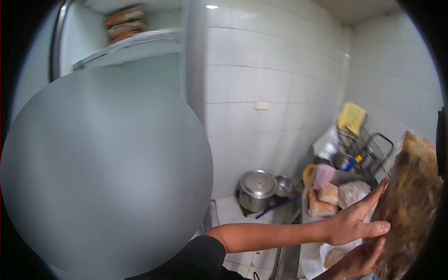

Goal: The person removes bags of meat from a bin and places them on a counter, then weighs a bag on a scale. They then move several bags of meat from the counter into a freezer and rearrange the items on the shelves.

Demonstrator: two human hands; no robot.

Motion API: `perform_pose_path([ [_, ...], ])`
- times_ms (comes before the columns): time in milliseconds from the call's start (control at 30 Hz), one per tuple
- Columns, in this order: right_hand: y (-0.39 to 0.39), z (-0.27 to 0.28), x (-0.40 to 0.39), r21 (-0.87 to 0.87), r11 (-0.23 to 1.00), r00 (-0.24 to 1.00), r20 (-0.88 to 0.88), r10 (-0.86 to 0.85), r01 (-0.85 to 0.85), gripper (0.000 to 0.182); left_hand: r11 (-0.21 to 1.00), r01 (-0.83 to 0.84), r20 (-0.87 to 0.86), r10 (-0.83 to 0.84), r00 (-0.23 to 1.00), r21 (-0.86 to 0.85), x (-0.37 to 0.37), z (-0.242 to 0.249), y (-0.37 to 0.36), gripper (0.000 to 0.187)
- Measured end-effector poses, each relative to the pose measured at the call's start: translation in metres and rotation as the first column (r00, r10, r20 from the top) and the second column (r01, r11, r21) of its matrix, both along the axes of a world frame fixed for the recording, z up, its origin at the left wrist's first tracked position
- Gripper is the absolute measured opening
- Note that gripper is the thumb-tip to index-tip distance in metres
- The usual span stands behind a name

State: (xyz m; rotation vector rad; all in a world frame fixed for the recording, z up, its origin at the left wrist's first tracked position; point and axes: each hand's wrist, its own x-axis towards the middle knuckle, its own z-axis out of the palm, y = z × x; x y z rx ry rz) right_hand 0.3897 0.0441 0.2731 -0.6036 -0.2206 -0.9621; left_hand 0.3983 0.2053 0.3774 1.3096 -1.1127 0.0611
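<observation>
A large brown slab (413,210), rough and apparently wrapped in clear film, stands tilted at the right edge of the head view. My left hand (357,221) reaches across from a black sleeve and lies flat against its near face, fingers pointing up and thumb stretched toward it. My right hand (357,262) comes in underneath at the bottom edge and cups the slab's lower part. The frame edge cuts off most of the slab.
A blurred round patch covers the left. Above it an open fridge shelf (135,44) carries stacked packets (123,21). On the floor are a lidded metal pot (256,189) and a smaller pot (284,185). Wrapped food bags (336,192) and a wire rack (368,149) with a yellow cloth (352,116) crowd the counter.
</observation>
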Motion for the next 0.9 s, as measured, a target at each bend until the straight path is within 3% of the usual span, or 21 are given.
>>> perform_pose_path([
  [100, 0.041, 0.044, 0.039, 0.069, 0.995, 0.988, 0.135, -0.082, 0.073, 0.033, 0.944, -0.330, 0.193, 0.321, 0.927, 0.018, -0.032, 0.023, 0.084, 0.092],
  [167, 0.077, 0.073, 0.052, -0.118, 0.951, 0.931, 0.267, -0.248, 0.287, 0.033, 0.872, -0.483, 0.067, 0.488, 0.870, -0.080, -0.058, 0.023, 0.135, 0.088],
  [233, 0.118, 0.105, 0.057, -0.245, 0.855, 0.847, 0.416, -0.332, 0.456, 0.037, 0.728, -0.671, 0.032, 0.681, 0.731, -0.141, -0.085, 0.012, 0.182, 0.082],
  [333, 0.186, 0.163, 0.036, -0.293, 0.707, 0.712, 0.569, -0.411, 0.643, 0.042, 0.500, -0.834, 0.056, 0.863, 0.502, -0.232, -0.134, 0.003, 0.242, 0.072],
  [400, 0.228, 0.203, 0.009, -0.290, 0.516, 0.564, 0.639, -0.523, 0.806, 0.044, 0.328, -0.900, 0.065, 0.944, 0.323, -0.287, -0.164, -0.001, 0.275, 0.066],
  [467, 0.256, 0.238, -0.026, -0.263, 0.171, 0.309, 0.691, -0.654, 0.950, 0.040, 0.168, -0.919, 0.067, 0.986, 0.154, -0.357, -0.184, -0.002, 0.309, 0.058],
  [533, 0.296, 0.292, -0.041, 0.033, 0.335, 0.182, 0.786, -0.591, 0.942, 0.050, 0.034, -0.924, 0.069, 0.998, 0.008, -0.382, -0.199, -0.002, 0.341, 0.051],
  [567, 0.321, 0.296, -0.057, -0.033, 0.528, 0.366, 0.756, -0.542, 0.848, 0.043, -0.025, -0.925, 0.072, 0.996, -0.057, -0.380, -0.204, -0.003, 0.356, 0.048],
  [633, 0.372, 0.304, -0.089, -0.050, 0.864, 0.647, 0.685, -0.335, 0.500, 0.029, -0.129, -0.907, 0.070, 0.983, -0.171, -0.401, -0.212, -0.004, 0.386, 0.039],
  [733, 0.417, 0.326, -0.092, -0.010, 0.877, 0.652, 0.673, -0.350, 0.480, 0.044, -0.314, -0.859, 0.122, 0.912, -0.391, -0.405, -0.221, -0.006, 0.431, 0.035],
  [833, 0.456, 0.349, -0.089, 0.004, 0.849, 0.658, 0.630, -0.413, 0.528, 0.052, -0.427, -0.812, 0.093, 0.862, -0.499, -0.399, -0.229, -0.006, 0.455, 0.032],
  [900, 0.473, 0.369, -0.074, -0.006, 0.784, 0.583, 0.673, -0.456, 0.621, 0.052, -0.467, -0.776, 0.127, 0.818, -0.562, -0.425, -0.233, -0.007, 0.467, 0.030],
])
